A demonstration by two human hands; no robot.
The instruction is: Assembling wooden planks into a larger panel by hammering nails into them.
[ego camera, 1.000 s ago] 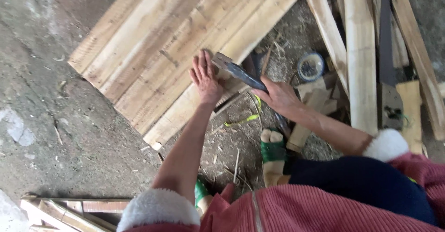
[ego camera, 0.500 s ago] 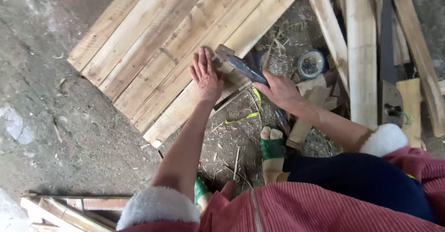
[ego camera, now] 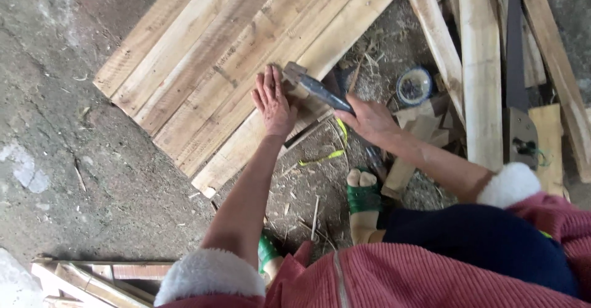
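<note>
- Since the earlier frames the hammer (ego camera: 317, 89) has come down a little toward the near edge of the board panel (ego camera: 234, 49), and the left hand (ego camera: 274, 102) has stayed flat on that edge; the right hand (ego camera: 369, 120) has shifted only slightly.
- Nearest the viewer: two feet in green-strapped sandals (ego camera: 363, 200), on the near side of the panel, standing on ground strewn with straw and wood chips; one foot is mostly hidden under the left arm.
- Two hands; the left lies open, fingers together and flat on the panel's near edge, holding nothing; the right is closed round the hammer's dark handle.
- One hammer; its grey metal head sits just beside the left fingertips, touching or almost touching a small wood block at the panel's edge; I cannot tell which.
- One yellow-green strip (ego camera: 326, 154) lies on the dirt just off the panel's near edge, between the hands and the feet.
- One panel of about six pale, rough-sawn planks laid side by side at a slant.
- Right of the panel: one small round tin (ego camera: 414, 85); beyond it several long loose planks (ego camera: 480, 74) and one handsaw (ego camera: 516, 68) with a dark blade.
</note>
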